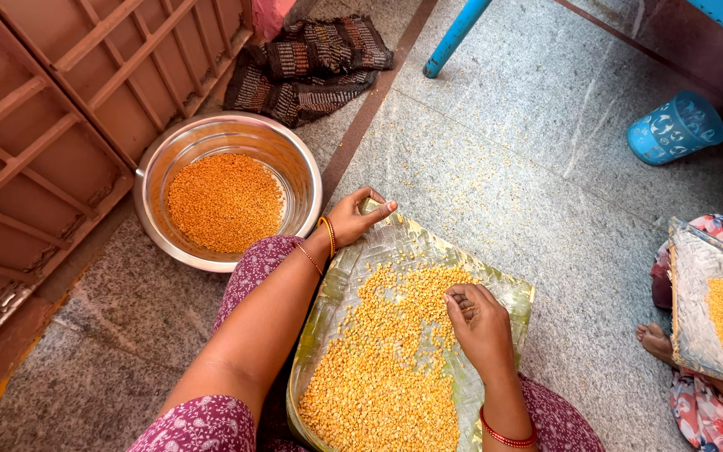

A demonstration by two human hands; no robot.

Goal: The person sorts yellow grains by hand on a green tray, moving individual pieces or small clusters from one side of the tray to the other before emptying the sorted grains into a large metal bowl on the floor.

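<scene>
Right fingers: your right hand [480,325] pinches shut among the lentils [387,368], though what it grips is too small to tell.
Left fingers: your left hand [353,218] clamps the far edge of the tray [508,295].
Tray: it rests on your lap, lentils spread across most of it.
Bowl: the steel bowl [299,163] beside your left knee holds a shallow layer.
Progress: judged about midway, much still on the tray.
Neighbour: another person at right holds a second tray [689,276].

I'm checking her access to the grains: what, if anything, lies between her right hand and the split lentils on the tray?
Nothing visible. The right hand rests directly on the yellow lentils, fingertips in the pile; the left hand only grips the woven tray at its far edge.
</scene>
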